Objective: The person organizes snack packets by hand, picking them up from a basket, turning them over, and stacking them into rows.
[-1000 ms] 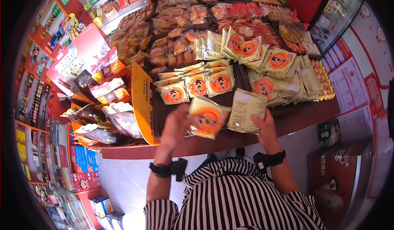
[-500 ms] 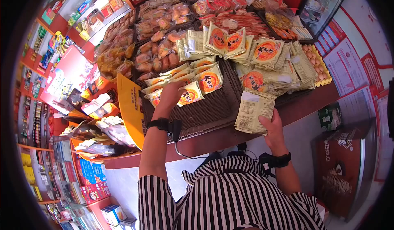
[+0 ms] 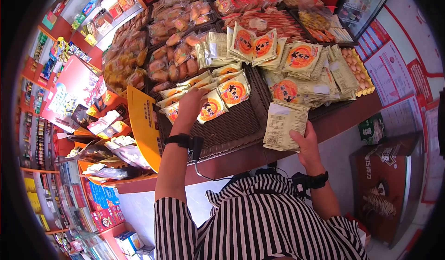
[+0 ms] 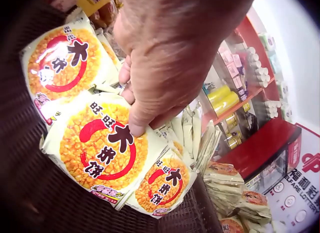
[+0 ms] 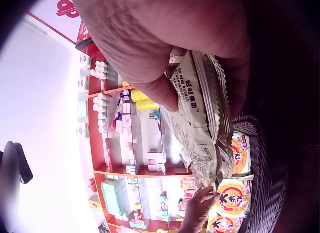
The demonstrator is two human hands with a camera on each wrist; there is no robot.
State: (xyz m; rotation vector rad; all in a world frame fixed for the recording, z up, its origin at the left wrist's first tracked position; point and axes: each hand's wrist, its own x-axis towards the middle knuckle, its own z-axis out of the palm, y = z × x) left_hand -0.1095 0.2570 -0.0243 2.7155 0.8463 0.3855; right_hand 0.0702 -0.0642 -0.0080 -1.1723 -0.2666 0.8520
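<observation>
My left hand reaches over the near rows in a dark woven basket. In the left wrist view its thumb lies on the front of a rice cracker packet at the top edge, with fingers behind, pinching it. The packet has a cream wrapper with a round orange picture and black characters. Similar packets stand in rows around it. My right hand grips a stack of packets at the table's front edge, printed backs showing, thumb on top.
A heap of the same packets lies right of the rows. An orange display panel stands close to my left forearm. Wrapped breads fill baskets behind, and an egg tray sits at the right.
My left hand has carried a packet from beside the right-hand stack leftward and forward into the front row. My right hand still holds its stack. The last half second shows little movement.
</observation>
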